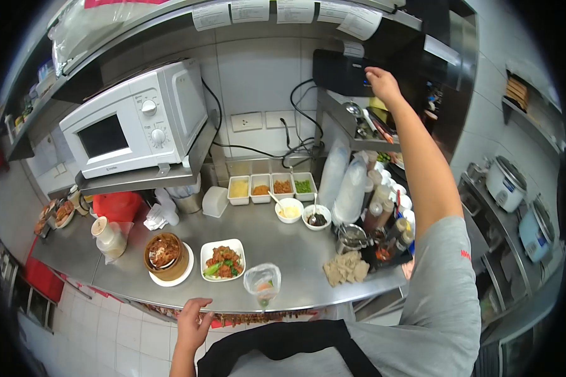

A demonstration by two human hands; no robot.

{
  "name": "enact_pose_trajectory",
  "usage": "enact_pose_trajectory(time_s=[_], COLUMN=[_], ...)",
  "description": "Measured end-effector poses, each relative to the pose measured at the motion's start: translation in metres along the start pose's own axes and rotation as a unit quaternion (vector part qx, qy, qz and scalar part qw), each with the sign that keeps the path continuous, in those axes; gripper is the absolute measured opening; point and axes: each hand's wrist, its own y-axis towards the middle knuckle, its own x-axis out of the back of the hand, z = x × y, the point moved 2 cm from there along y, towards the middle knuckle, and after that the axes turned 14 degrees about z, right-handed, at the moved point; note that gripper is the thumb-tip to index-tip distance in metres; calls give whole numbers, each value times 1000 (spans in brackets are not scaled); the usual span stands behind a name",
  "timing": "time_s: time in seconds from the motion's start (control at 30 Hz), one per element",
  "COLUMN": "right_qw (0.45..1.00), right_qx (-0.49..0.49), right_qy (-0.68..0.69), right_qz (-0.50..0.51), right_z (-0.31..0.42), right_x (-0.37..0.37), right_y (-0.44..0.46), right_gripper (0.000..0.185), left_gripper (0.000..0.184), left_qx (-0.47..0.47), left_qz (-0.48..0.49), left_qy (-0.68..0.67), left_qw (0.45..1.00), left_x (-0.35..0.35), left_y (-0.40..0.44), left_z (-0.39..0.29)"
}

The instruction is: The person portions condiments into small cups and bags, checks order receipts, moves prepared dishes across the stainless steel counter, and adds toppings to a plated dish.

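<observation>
My right arm is stretched up to the back right, and my right hand is at the front of a black printer-like box. Its fingers are curled together, with no object visible in them; whether they touch the box I cannot tell. Low at the counter's front edge, my left hand has its fingers apart and holds nothing. Nearest to it are a white square bowl of meat and greens and a round wooden steamer on a white plate. A clear plastic cup or bag with food inside stands right of the bowl.
A white microwave sits on a raised shelf at left. Along the wall are several seasoning trays, two small bowls with spoons, and stacked plastic cups. Sauce bottles and a crumpled cloth lie at right.
</observation>
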Motion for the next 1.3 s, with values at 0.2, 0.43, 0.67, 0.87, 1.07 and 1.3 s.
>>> enact_pose_trajectory(time_s=[0.2,0.43,0.67,0.87,1.07,1.3], right_qw=[990,903,759,718,642,555], right_qx=[-81,-8,75,607,691,666], right_qy=[-51,388,601,40,-94,-120], right_qz=[-103,-187,238,338,319,483], right_z=[-53,-79,42,172,263,379], right_x=[-6,-5,-27,-32,-64,-109], right_y=[122,161,27,-175,-224,-240], right_gripper=[57,30,31,40,34,12], left_gripper=[23,22,75,87,30,88], left_qx=[40,38,-75,-175,-261,-162], left_qz=[-111,-144,40,54,-2,183], left_qy=[78,81,-434,-641,-563,-532], left_qw=[990,985,897,746,784,811], left_x=[-5,-29,-51,-51,0,81], left_y=[-15,25,125,182,151,56], left_z=[-52,-107,-129,-171,-95,-71])
